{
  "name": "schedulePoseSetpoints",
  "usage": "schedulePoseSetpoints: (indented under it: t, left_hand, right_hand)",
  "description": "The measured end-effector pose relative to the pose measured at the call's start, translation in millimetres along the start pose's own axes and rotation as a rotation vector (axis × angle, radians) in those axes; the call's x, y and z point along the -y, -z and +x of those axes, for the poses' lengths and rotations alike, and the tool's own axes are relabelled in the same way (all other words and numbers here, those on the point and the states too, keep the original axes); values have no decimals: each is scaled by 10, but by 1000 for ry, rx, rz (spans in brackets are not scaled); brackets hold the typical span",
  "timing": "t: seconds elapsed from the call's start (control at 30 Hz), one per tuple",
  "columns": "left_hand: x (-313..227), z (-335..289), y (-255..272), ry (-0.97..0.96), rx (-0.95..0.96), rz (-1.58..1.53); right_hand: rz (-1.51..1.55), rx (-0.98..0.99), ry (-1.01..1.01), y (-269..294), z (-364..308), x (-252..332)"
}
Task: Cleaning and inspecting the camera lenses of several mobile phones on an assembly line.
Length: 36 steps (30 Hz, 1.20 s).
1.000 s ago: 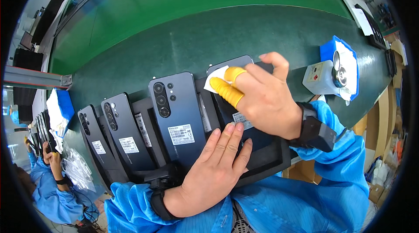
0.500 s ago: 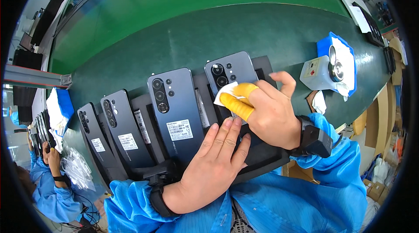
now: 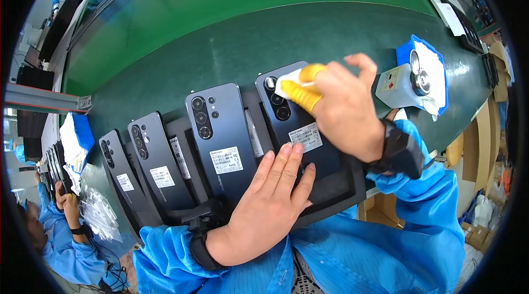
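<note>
My right hand [image 3: 347, 109] has yellow finger cots on its thumb and index finger, and between them it pinches a folded white wipe [image 3: 289, 81]. The wipe lies against the camera area of the rightmost dark blue phone [image 3: 296, 118], which is back up. Fingers stretched out flat, my left hand [image 3: 270, 206] rests on the lower part of that phone, beside its white label. To the left lie three more phones, back up with white labels: a phone [image 3: 227, 123], another phone [image 3: 160, 151] and the leftmost one [image 3: 117, 163]. All sit in a black foam tray [image 3: 357, 181].
To the right stand a translucent bottle [image 3: 392, 93] with a metal top and a blue bin [image 3: 405, 53] of white wipes. Another blue bin [image 3: 82, 133] and clear plastic bags [image 3: 99, 217] are at left, near a co-worker in blue [image 3: 66, 255]. The table [image 3: 220, 52] is green.
My right hand has moved the wipe up the rightmost phone, from below the lenses to beside the upper ones, uncovering the label. My left hand stays nearly in place.
</note>
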<state>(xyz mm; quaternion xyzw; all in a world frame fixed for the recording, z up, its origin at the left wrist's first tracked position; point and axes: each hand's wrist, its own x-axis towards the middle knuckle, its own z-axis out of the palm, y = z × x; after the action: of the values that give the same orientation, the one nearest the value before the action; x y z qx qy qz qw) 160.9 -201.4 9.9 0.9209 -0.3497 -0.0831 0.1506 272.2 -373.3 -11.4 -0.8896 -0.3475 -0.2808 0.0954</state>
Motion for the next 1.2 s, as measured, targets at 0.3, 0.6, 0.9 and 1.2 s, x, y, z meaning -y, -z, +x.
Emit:
schedulePoseSetpoints:
  t: [0.3,0.6,0.9,1.2]
  left_hand:
    - [6,0,2,-4,-8,0]
    - [-6,13,6,-16,-1,8]
    - [7,-4,-22,-4,6,-5]
    - [3,16,11,-1,-3,4]
  right_hand:
    - [146,29,59,57,-141,206]
    - [307,161,-36,120,-114,155]
    - [296,168,-222,129,-139,10]
    - [-14,-38,0,-144,132,56]
